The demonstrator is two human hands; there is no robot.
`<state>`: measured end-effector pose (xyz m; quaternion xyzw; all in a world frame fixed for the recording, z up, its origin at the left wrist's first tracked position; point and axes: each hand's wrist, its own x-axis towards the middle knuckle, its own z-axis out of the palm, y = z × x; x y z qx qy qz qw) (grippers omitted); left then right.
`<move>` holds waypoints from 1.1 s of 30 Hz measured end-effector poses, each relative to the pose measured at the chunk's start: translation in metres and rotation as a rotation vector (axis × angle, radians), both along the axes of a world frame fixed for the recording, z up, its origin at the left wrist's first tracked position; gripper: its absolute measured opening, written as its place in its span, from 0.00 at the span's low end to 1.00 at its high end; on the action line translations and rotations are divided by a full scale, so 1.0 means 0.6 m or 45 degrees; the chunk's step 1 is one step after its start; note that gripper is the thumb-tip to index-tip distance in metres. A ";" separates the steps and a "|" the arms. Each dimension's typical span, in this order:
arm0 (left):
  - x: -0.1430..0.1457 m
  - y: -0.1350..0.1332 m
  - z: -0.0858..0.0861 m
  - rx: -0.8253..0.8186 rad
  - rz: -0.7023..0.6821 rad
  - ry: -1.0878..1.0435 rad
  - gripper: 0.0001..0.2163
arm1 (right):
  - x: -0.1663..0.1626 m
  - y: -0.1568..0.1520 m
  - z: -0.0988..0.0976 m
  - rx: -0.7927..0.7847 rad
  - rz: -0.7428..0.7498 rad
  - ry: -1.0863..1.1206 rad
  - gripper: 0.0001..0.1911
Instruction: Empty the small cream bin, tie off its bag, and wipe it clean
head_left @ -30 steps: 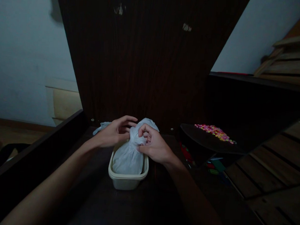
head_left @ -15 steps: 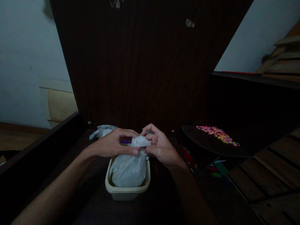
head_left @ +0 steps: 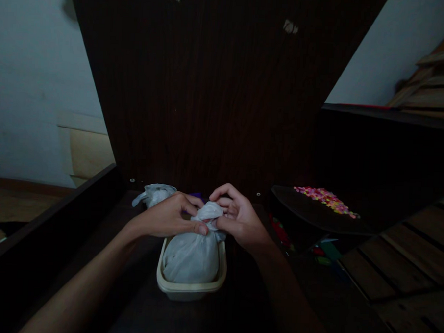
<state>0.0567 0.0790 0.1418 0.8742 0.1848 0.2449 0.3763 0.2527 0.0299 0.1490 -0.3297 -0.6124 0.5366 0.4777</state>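
Note:
A full white plastic bag [head_left: 192, 261] sits inside a cream rectangular container [head_left: 190, 288] on the dark surface. Its gathered neck is twisted into a loop between my hands. My left hand [head_left: 172, 216] pinches the neck from the left, thumb pressed on the front of it. From the right, my right hand [head_left: 236, 216] grips the neck, with its thumb at the loop and its index finger bent above. What the bag holds is hidden. Behind my left hand lies another crumpled plastic bag [head_left: 156, 194].
A dark wooden panel [head_left: 210, 97] rises behind the container. To the right, a rounded dark shelf [head_left: 297, 206] carries many small pink and yellow pieces [head_left: 327, 199], with red and green items [head_left: 323, 252] beneath. A low dark side board [head_left: 47, 210] runs along the left.
The bag's neck has been drawn into a tighter, rounder loop, and the bag looks more taut. My hands stay at the neck. The view has shifted slightly.

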 end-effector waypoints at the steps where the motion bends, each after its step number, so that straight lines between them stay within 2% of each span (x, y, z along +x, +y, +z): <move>1: 0.001 -0.003 0.002 0.022 0.020 0.003 0.13 | 0.000 0.000 0.000 0.001 -0.010 0.016 0.19; 4: 0.004 -0.011 0.010 0.083 0.091 -0.016 0.11 | 0.000 -0.001 0.000 0.000 -0.029 0.025 0.17; 8: 0.007 -0.014 0.011 0.015 0.190 -0.150 0.13 | -0.002 -0.003 0.000 -0.009 -0.037 -0.024 0.15; 10: 0.008 -0.013 0.008 -0.028 0.192 -0.212 0.14 | -0.003 -0.004 0.000 0.013 -0.075 -0.040 0.13; 15: 0.011 -0.010 0.003 -0.109 0.200 -0.210 0.09 | -0.003 -0.003 -0.001 0.078 -0.226 -0.049 0.12; 23: 0.011 -0.006 -0.001 -0.194 0.226 -0.242 0.08 | -0.006 0.000 -0.010 0.155 -0.282 -0.103 0.13; 29: 0.022 -0.006 0.002 -0.225 0.494 -0.471 0.05 | -0.016 0.000 -0.021 0.170 -0.323 -0.141 0.14; 33: 0.031 -0.005 -0.005 -0.140 0.620 -0.577 0.05 | -0.022 0.001 -0.027 0.154 -0.359 -0.191 0.15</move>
